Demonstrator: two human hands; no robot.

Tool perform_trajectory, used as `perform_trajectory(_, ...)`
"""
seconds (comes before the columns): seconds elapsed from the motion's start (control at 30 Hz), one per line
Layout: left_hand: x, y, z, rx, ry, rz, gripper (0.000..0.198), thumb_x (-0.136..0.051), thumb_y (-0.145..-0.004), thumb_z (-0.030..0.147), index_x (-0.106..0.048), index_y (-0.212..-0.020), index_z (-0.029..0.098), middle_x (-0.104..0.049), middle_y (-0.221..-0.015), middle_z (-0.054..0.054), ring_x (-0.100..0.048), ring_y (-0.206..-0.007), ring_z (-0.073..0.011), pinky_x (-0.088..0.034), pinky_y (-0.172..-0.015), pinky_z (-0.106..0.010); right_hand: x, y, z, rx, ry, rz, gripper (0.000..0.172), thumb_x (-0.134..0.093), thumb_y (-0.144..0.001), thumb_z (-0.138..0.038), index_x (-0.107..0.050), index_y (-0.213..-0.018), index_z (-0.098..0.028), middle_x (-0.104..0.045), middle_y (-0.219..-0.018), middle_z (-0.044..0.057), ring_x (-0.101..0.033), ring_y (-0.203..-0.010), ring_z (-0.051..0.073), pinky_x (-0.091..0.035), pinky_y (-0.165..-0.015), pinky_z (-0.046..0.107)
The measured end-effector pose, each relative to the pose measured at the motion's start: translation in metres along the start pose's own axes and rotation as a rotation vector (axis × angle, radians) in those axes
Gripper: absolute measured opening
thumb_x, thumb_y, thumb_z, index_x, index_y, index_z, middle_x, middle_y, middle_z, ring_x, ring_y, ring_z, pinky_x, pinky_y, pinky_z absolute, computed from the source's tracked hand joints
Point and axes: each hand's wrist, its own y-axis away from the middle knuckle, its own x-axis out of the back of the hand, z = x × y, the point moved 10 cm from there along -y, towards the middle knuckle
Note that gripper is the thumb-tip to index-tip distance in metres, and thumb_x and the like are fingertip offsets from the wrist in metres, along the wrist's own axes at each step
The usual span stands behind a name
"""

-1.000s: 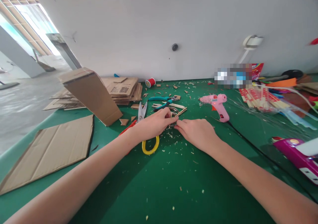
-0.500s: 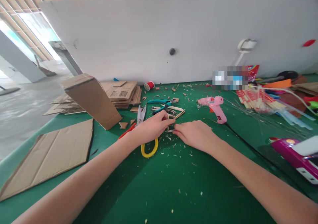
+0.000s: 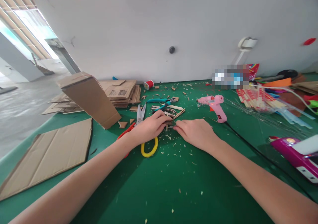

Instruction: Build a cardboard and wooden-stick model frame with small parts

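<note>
Clearly, two bare hands are held close together above the middle of one green bench (image 3: 188,184). By the left hand (image 3: 152,126), one small brown piece (image 3: 169,122) is pinched, the grip being curled nearly closed around it; this piece is situated just short of the right fingertips. By the right hand (image 3: 195,134), one thin grey sliver (image 3: 171,127) is held, its grip drawn together at thumb and forefinger; what the sliver is cannot be told at this size.

Under and beside the left wrist, one pair of scissors (image 3: 141,114) is partly covered, its two blades spread, with one yellow loop and one red handle seen. Beyond the hands, one pair of pliers (image 3: 157,100) with two teal handles is laid among metal parts whose number cannot be made out. Near it, one flat pale stick (image 3: 176,107) and about two thin sticks (image 3: 179,114) are seen. Two cardboard scraps (image 3: 122,124) are left by the scissors, and many pale shavings are scattered about.

Farther off, one red spool (image 3: 148,84) is placed near the wall. On the left, one flat cardboard sheet (image 3: 49,157), one leaning folded cardboard (image 3: 93,99) and one stack of cardboard (image 3: 121,91) are seen. On the right, one pink glue gun (image 3: 215,106) and one purple-and-white device (image 3: 293,157) are set.
</note>
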Motion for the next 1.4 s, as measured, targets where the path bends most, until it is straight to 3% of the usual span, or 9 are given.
perform_trajectory(0.27,-0.001,0.001,0.003,-0.043,0.031,0.007,0.023,-0.043,-0.089,0.013,-0.051,-0.11,0.019,-0.052,-0.107,-0.006,-0.058,-0.091,-0.0151,-0.05,-0.08,-0.029,0.002,0.001,0.005,-0.002,-0.038,0.004,0.035,-0.036,-0.094,-0.04,-0.057,-0.075,-0.02,-0.066,-0.064,-0.001,-0.056,-0.052,0.013,-0.011,-0.047,0.027)
perform_trajectory(0.53,-0.005,0.001,-0.001,-0.037,-0.041,0.021,0.023,-0.044,-0.089,0.017,-0.052,-0.111,0.017,-0.051,-0.104,-0.005,-0.058,-0.087,-0.0151,-0.049,-0.076,-0.028,0.0,0.0,-0.009,0.065,-0.004,0.026,0.031,-0.039,-0.095,-0.038,-0.061,-0.082,-0.019,-0.068,-0.07,0.0,-0.058,-0.054,0.012,-0.011,-0.047,0.028)
perform_trajectory(0.83,-0.001,0.002,0.004,-0.038,-0.026,0.013,0.021,-0.043,-0.09,0.018,-0.053,-0.109,0.016,-0.052,-0.102,-0.006,-0.058,-0.083,-0.0144,-0.049,-0.073,-0.027,0.001,-0.003,-0.015,0.111,0.016,-0.084,0.029,-0.041,-0.093,-0.037,-0.061,-0.081,-0.02,-0.069,-0.069,0.001,-0.059,-0.052,0.015,-0.011,-0.047,0.03)
perform_trajectory(1.17,0.0,-0.001,0.002,-0.023,0.009,0.013,0.019,-0.044,-0.087,0.013,-0.051,-0.104,0.017,-0.053,-0.1,-0.005,-0.057,-0.084,-0.0145,-0.048,-0.073,-0.027,0.0,0.002,-0.008,0.009,0.015,-0.025,0.034,-0.035,-0.096,-0.038,-0.061,-0.084,-0.019,-0.069,-0.072,0.001,-0.061,-0.056,0.015,-0.011,-0.047,0.029)
perform_trajectory(1.4,0.003,0.0,0.002,-0.012,-0.007,0.026,0.015,-0.045,-0.085,0.012,-0.05,-0.098,0.017,-0.054,-0.096,-0.004,-0.056,-0.083,-0.0151,-0.046,-0.071,-0.027,-0.003,-0.003,-0.011,0.084,-0.027,-0.083,0.029,-0.039,-0.094,-0.037,-0.061,-0.084,-0.021,-0.069,-0.069,0.001,-0.059,-0.054,0.015,-0.014,-0.046,0.029)
